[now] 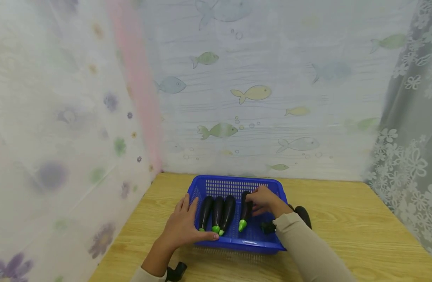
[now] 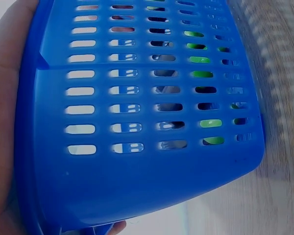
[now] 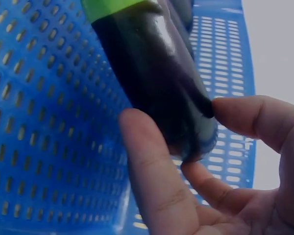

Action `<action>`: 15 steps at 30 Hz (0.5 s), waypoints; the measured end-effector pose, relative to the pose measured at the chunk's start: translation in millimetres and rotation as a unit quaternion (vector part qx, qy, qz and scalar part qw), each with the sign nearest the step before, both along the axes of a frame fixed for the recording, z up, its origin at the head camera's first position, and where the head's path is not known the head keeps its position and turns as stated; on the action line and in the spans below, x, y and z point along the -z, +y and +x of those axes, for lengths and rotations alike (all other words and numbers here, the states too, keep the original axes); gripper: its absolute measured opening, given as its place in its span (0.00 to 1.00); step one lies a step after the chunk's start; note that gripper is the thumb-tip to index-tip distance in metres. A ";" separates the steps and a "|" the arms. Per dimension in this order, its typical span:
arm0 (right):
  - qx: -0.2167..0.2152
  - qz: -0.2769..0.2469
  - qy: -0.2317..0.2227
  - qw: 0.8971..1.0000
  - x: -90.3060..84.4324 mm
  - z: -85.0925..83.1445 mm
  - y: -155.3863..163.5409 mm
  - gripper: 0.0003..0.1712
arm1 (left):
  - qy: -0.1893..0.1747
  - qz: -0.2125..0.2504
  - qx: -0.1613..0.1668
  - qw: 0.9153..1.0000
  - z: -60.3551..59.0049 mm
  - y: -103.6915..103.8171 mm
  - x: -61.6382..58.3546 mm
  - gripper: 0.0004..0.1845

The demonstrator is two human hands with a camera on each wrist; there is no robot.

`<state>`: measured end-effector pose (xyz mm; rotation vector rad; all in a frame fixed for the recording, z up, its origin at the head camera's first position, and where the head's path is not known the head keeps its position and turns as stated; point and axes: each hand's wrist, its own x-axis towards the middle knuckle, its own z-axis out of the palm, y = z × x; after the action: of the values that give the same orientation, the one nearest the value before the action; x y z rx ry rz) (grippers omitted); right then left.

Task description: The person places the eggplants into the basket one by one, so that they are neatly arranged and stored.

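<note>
A blue plastic basket [image 1: 252, 243] with slotted walls stands on the table. In it, three dark eggplants [image 1: 217, 211] with green stem ends lie side by side at the left. My right hand [image 1: 263, 200] reaches in from the right and pinches the rounded end of another eggplant [image 3: 152, 63] between thumb and fingers; its green end points towards me. My left hand [image 1: 182, 227] rests on the basket's near left corner, fingers spread and thumb straight along the front rim. From the left wrist, the basket's slotted wall [image 2: 137, 181] hides most of the contents.
More eggplants [image 1: 302, 215] lie on the wooden table [image 1: 356, 231] right of the basket, partly behind my right forearm. A fish-patterned curtain [image 1: 237, 117] hangs behind the table, with a flowered one [image 1: 60, 156] at the left. Black wrist devices [image 1: 177, 271] sit below my hands.
</note>
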<state>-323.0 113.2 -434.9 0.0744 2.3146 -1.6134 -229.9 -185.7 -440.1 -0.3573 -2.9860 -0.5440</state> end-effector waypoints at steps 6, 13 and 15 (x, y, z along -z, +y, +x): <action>0.001 0.002 -0.009 1.000 3.5 -1.7 -4.8 0.24 | -0.003 -0.001 -0.005 1.000 1.2 -0.3 1.2 0.78; -0.018 0.021 -0.017 0.999 8.0 -7.9 -6.2 0.27 | 0.002 -0.009 -0.004 1.000 0.1 0.1 2.6 0.78; -0.022 0.027 -0.016 0.999 9.1 -8.8 -6.5 0.28 | 0.002 -0.010 -0.003 1.000 -0.8 0.3 2.7 0.78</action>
<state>-331.8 106.7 -444.1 0.0602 2.3179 -1.5180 -230.7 -185.4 -442.8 -0.3507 -2.9888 -0.5134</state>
